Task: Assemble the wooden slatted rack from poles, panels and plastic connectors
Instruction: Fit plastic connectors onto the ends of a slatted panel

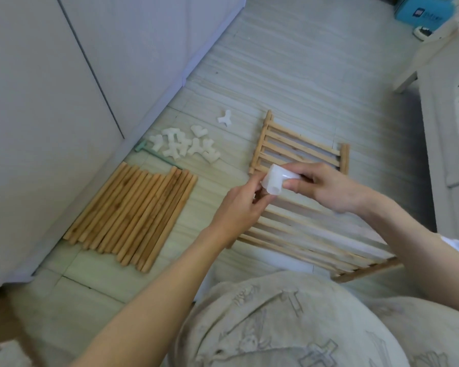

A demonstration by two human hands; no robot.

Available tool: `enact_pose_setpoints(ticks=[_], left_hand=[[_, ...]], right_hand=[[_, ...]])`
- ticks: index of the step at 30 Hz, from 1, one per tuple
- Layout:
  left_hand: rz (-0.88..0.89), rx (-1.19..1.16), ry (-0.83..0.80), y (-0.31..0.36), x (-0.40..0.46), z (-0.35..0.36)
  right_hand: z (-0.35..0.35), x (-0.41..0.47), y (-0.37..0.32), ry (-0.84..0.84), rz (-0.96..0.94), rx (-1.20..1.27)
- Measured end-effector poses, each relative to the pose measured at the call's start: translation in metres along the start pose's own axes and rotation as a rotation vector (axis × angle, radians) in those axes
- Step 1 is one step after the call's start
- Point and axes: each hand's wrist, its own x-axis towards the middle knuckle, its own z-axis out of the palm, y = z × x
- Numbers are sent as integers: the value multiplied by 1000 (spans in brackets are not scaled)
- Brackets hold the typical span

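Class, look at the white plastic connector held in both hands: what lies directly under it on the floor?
Under the connector, gripped by the left hand and right hand, lie slatted wooden panels. The hands and connector cover the panels' middle, so where one ends and the next begins cannot be seen.

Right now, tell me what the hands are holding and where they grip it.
Both hands hold one white plastic connector. The right hand grips its upper right end between thumb and fingers; the left hand pinches its lower left end.
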Motion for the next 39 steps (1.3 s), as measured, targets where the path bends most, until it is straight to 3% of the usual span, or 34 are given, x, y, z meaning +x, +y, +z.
enact_pose_setpoints(ticks=[14,19,25,27,32,39], left_hand=[[137,338,29,15,6,-5],[279,387,53,42,30,-25],[350,196,118,106,58,-50],[399,228,53,125,64,-53],[461,511,-196,158,62,-32],[507,778,-240,141,50,21]], right_hand=[[-1,-5,-1,94,-27,-75],[-25,-8,-18,194,-45,-70],[-64,-30,-52,373,-25,372],[-67,-42,-53,431,-30,485],[-48,-70,-23,589,35,503],[-17,-89,28,669,125,691]])
